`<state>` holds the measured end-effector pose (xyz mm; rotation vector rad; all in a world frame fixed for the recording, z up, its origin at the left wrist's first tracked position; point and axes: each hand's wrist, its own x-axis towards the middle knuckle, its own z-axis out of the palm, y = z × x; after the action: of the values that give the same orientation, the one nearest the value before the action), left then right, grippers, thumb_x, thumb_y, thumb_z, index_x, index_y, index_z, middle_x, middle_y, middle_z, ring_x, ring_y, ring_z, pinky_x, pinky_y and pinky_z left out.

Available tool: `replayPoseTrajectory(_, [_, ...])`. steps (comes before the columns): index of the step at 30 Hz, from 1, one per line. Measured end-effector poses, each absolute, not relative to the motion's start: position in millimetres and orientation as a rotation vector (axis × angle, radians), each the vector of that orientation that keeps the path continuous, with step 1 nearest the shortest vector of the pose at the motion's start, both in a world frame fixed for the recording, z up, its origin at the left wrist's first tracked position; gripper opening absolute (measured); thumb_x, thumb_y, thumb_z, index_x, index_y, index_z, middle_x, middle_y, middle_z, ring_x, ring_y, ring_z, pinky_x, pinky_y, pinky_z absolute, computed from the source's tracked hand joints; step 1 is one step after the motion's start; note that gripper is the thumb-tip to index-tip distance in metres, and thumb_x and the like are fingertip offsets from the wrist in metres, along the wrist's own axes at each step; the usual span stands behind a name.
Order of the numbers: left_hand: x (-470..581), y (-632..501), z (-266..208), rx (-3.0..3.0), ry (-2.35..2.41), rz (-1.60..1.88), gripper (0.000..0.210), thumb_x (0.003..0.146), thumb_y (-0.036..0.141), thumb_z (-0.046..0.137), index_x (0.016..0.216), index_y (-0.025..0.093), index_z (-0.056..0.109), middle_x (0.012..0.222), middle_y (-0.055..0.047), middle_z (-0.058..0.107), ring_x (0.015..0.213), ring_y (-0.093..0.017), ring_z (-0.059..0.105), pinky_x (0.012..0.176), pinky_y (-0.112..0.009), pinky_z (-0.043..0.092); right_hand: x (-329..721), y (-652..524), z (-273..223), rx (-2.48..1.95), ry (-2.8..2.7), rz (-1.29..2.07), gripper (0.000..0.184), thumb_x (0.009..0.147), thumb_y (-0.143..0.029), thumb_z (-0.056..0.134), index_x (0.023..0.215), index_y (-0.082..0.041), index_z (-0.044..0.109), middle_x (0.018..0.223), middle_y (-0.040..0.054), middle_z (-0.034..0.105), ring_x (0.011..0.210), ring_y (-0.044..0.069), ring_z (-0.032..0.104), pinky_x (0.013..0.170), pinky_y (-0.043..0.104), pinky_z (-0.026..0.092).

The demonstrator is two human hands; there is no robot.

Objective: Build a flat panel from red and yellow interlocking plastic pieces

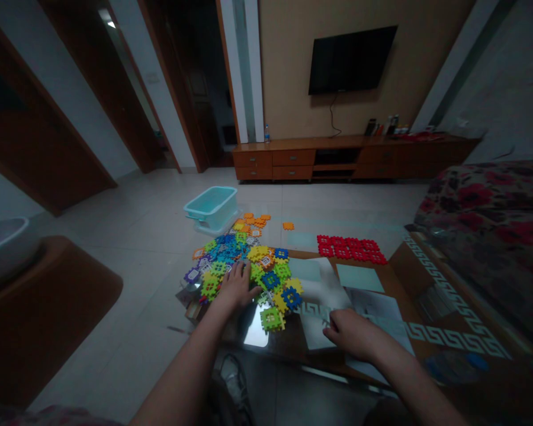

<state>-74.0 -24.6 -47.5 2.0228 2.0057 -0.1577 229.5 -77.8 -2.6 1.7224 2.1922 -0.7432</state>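
A heap of square plastic interlocking building tiles in blue, green, yellow, purple and other colours lies on the glass-topped table. My left hand rests on the near side of this heap, fingers stretched out and apart, holding nothing. Beside its thumb lie blue window tiles and a light green window tile. My right hand is curled into a fist over the table, right of the heap, and no tile sticks out of it. Red tiles are laid together in rows at the far side.
Orange tiles lie beyond the heap, with a single orange tile apart. A light blue plastic bin stands behind them at the left. A plastic bottle shows at the right. A flowered sofa borders the table's right side.
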Motion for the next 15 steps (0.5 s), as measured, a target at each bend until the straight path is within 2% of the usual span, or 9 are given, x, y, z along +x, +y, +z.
replayPoseTrajectory(5, [-77,-24,-37,2.088,2.019,-0.035,0.087,0.082,0.052,0.057,0.152,0.015,0.023,0.160,-0.019,0.023,0.147,-0.036,0.021,0.116,-0.052,0.020,229,-79,-1,1.727,2.183,-0.765,0.030,0.089,-0.028,0.053,0.093,-0.008,0.075,0.096,0.0222,0.073,0.087,0.031,0.071,0.068,0.033,0.045])
replayPoseTrajectory(10, [-79,-23,-32,2.161,2.010,0.045,0.054,0.084,0.043,0.058,0.131,0.019,0.050,0.149,-0.017,0.041,0.138,-0.035,0.035,0.112,-0.051,0.028,229,-78,-2,1.719,2.178,-0.754,0.030,0.089,-0.028,0.052,0.095,-0.009,0.075,0.096,0.0212,0.073,0.088,0.030,0.071,0.070,0.032,0.045])
replayPoseTrajectory(15, [-80,-21,-31,2.197,2.019,0.106,0.047,0.082,0.037,0.060,0.125,0.020,0.050,0.144,-0.014,0.043,0.132,-0.031,0.040,0.107,-0.045,0.034,229,-77,-2,1.721,2.175,-0.753,0.031,0.090,-0.029,0.052,0.096,-0.008,0.074,0.098,0.0212,0.073,0.089,0.030,0.071,0.070,0.032,0.046])
